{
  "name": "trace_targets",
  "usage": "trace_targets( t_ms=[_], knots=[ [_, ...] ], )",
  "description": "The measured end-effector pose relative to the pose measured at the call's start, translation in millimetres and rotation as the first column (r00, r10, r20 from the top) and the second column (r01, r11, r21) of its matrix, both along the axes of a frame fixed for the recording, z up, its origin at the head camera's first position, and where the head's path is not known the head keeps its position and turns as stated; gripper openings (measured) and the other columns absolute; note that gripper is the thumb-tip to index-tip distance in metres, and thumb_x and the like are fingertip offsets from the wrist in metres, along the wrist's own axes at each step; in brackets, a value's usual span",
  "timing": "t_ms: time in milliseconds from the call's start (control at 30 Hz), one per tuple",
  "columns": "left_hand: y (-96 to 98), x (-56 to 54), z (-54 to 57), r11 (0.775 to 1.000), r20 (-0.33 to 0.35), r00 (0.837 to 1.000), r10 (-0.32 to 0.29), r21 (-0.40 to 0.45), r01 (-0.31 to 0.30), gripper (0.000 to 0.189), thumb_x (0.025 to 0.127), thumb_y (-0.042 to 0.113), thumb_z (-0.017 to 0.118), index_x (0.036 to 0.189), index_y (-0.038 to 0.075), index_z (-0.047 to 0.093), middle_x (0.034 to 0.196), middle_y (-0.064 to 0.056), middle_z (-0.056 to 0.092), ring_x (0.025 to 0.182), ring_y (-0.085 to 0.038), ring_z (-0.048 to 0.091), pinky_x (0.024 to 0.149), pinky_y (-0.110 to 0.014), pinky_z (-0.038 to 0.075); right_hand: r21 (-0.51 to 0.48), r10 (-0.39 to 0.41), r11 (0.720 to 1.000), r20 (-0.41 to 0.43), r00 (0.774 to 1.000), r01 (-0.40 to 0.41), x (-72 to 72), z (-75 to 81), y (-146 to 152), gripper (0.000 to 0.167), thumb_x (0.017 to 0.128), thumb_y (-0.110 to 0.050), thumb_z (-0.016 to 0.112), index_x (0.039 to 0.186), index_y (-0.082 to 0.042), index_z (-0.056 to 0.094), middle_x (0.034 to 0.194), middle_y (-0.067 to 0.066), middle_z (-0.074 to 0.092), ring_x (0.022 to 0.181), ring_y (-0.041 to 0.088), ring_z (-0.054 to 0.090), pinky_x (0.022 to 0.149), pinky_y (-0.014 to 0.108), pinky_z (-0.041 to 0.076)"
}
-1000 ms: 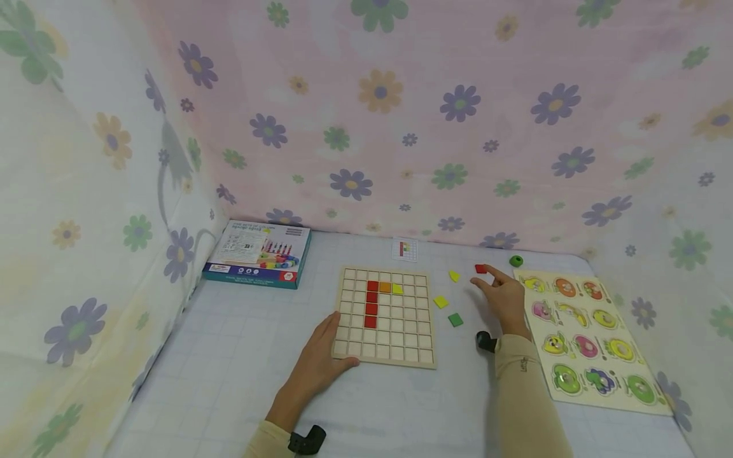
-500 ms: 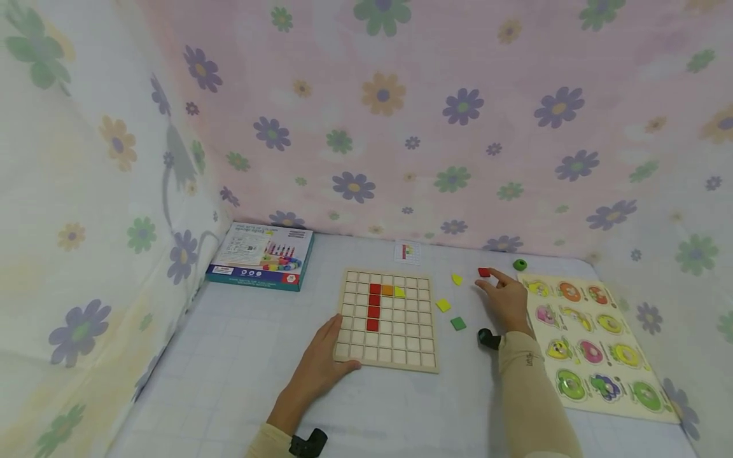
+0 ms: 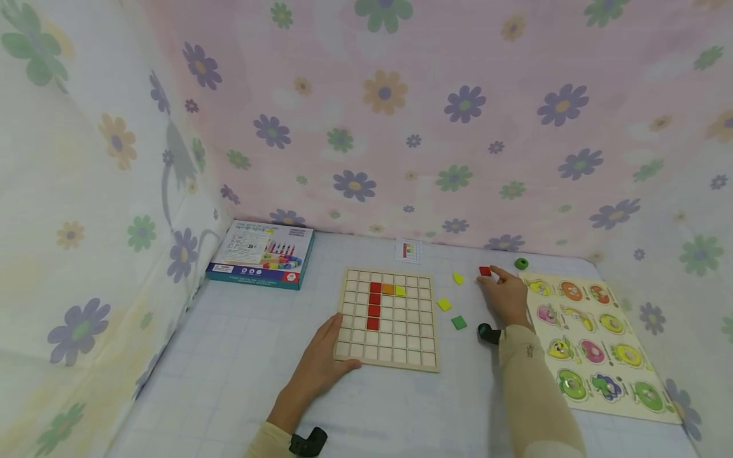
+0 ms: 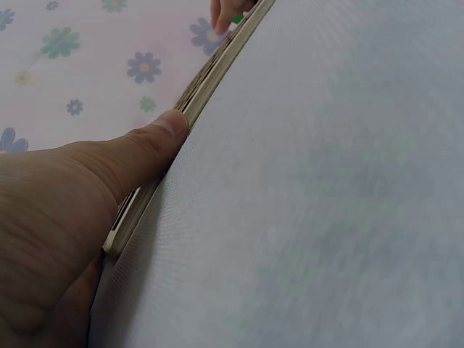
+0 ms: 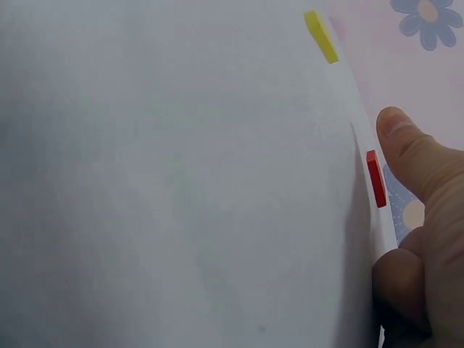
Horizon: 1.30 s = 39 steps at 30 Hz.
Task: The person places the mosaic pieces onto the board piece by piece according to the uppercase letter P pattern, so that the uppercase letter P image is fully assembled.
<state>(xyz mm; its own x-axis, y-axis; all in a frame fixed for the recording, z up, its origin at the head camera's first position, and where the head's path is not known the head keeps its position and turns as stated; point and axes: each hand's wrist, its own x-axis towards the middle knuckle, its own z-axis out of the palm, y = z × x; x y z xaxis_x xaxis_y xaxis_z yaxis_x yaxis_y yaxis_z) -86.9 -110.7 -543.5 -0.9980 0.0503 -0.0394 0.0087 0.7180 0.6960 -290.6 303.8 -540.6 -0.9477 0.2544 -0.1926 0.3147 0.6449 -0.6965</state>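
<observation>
In the head view, a wooden grid board (image 3: 357,352) lies at the middle of the table. A column of red tiles (image 3: 374,311), an orange tile (image 3: 387,289) and a yellow tile (image 3: 400,291) sit in its squares. My left hand (image 3: 317,362) rests at the board's near left corner, thumb along the front edge, fingers against the left side. To the right, my right hand (image 3: 506,296) reaches to a loose red tile (image 3: 485,271), index fingertip right at it. In the right wrist view that tile lies on the table, with the thumb (image 5: 406,145) beside it, apart.
Two loose yellow pieces (image 3: 444,305) and a green tile (image 3: 459,322) lie right of the board. A small pattern card (image 3: 408,251) lies behind it. At the right are a fruit puzzle board (image 3: 581,331) and a green bead (image 3: 521,263); a product box (image 3: 260,254) sits back left.
My right thumb has drawn a little closer to the loose red tile. The head view has shifted slightly; my left hand and the grid board stay as they were.
</observation>
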Motion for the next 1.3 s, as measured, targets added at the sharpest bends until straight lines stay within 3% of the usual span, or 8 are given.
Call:
trace_targets(
  t_ms=[233, 367, 433, 500, 600, 700, 867, 1300],
  knots=[
    [0.0, -1.1, -0.6, 1.0, -0.004, 1.0, -0.001, -0.012, 0.001, 0.11, 0.078, 0.043, 0.088, 0.162, 0.009, 0.026, 0.167, -0.009, 0.03, 0.155, -0.029, 0.031, 0.123, -0.046, 0.037, 0.006, -0.025, 1.0, 0.09, 0.996, 0.024, -11.8, 0.4, -1, 0.069, 0.096, -0.05, 0.067, 0.155, -0.022, 0.046, 0.112, 0.012, 0.05, 0.098, 0.026, 0.047, 0.067, 0.033, 0.04],
    [0.2, -1.3, 0.7, 1.0, -0.001, 1.0, -0.004, -0.007, 0.004, 0.11, 0.078, 0.043, 0.088, 0.162, 0.008, 0.026, 0.167, -0.01, 0.03, 0.154, -0.03, 0.031, 0.123, -0.047, 0.037, 0.031, -0.025, 0.999, 0.106, 0.994, 0.022, -14.1, 0.2, -1, 0.072, 0.096, -0.053, 0.065, 0.155, -0.017, 0.045, 0.143, 0.021, 0.053, 0.123, 0.035, 0.049, 0.096, 0.045, 0.051],
    [0.5, -1.5, 1.5, 1.0, 0.0, 1.0, -0.005, -0.003, 0.005, 0.11, 0.078, 0.043, 0.088, 0.162, 0.008, 0.027, 0.167, -0.01, 0.031, 0.154, -0.03, 0.031, 0.123, -0.047, 0.037, 0.035, -0.03, 0.999, 0.121, 0.992, 0.026, -14.8, 1.2, -2, 0.073, 0.096, -0.053, 0.065, 0.155, -0.015, 0.045, 0.154, 0.022, 0.048, 0.135, 0.039, 0.045, 0.111, 0.054, 0.046],
    [0.7, -1.5, 1.9, 1.0, -0.003, 1.0, -0.007, 0.0, 0.007, 0.109, 0.078, 0.043, 0.088, 0.162, 0.007, 0.027, 0.167, -0.011, 0.031, 0.154, -0.031, 0.031, 0.123, -0.048, 0.037, 0.046, -0.034, 0.999, 0.133, 0.991, 0.028, -15.2, 2.6, -4, 0.074, 0.096, -0.053, 0.064, 0.155, -0.013, 0.045, 0.158, 0.022, 0.043, 0.141, 0.041, 0.041, 0.117, 0.059, 0.04],
    [0.9, -1.8, 1.6, 1.0, -0.003, 1.0, -0.007, -0.002, 0.007, 0.109, 0.078, 0.044, 0.087, 0.162, 0.008, 0.027, 0.167, -0.01, 0.03, 0.155, -0.03, 0.031, 0.123, -0.047, 0.037, 0.052, -0.051, 0.998, 0.146, 0.988, 0.043, -15.4, 4.6, -6, 0.07, 0.098, -0.05, 0.063, 0.153, -0.01, 0.048, 0.156, 0.022, 0.045, 0.135, 0.04, 0.044, 0.113, 0.057, 0.044],
    [1.3, -1.7, 0.1, 1.0, 0.0, 1.0, -0.007, -0.008, 0.007, 0.11, 0.078, 0.045, 0.087, 0.162, 0.009, 0.026, 0.168, -0.009, 0.03, 0.155, -0.03, 0.03, 0.123, -0.047, 0.037, 0.058, -0.057, 0.997, 0.147, 0.988, 0.049, -14.0, 6.5, -7, 0.064, 0.1, -0.045, 0.061, 0.15, -0.007, 0.05, 0.148, 0.023, 0.051, 0.118, 0.035, 0.052, 0.094, 0.045, 0.054],
    [1.9, -0.3, -2.2, 1.0, 0.005, 1.0, -0.001, -0.012, 0.001, 0.11, 0.078, 0.045, 0.087, 0.162, 0.01, 0.027, 0.168, -0.009, 0.03, 0.155, -0.03, 0.031, 0.123, -0.047, 0.037, 0.062, -0.032, 0.998, 0.122, 0.992, 0.025, -10.6, 9.5, -7, 0.056, 0.101, -0.035, 0.057, 0.147, -0.003, 0.053, 0.129, 0.022, 0.057, 0.091, 0.027, 0.056, 0.066, 0.029, 0.046],
    [0.5, -0.2, -0.4, 1.0, 0.008, 1.0, -0.007, -0.005, 0.007, 0.11, 0.078, 0.046, 0.087, 0.162, 0.008, 0.026, 0.168, -0.009, 0.029, 0.155, -0.03, 0.03, 0.123, -0.048, 0.036, 0.084, 0.017, 0.996, 0.139, 0.99, -0.029, -13.8, 8.8, -5, 0.057, 0.098, -0.034, 0.056, 0.146, -0.003, 0.054, 0.126, 0.022, 0.058, 0.094, 0.029, 0.056, 0.068, 0.029, 0.046]
  ],
)
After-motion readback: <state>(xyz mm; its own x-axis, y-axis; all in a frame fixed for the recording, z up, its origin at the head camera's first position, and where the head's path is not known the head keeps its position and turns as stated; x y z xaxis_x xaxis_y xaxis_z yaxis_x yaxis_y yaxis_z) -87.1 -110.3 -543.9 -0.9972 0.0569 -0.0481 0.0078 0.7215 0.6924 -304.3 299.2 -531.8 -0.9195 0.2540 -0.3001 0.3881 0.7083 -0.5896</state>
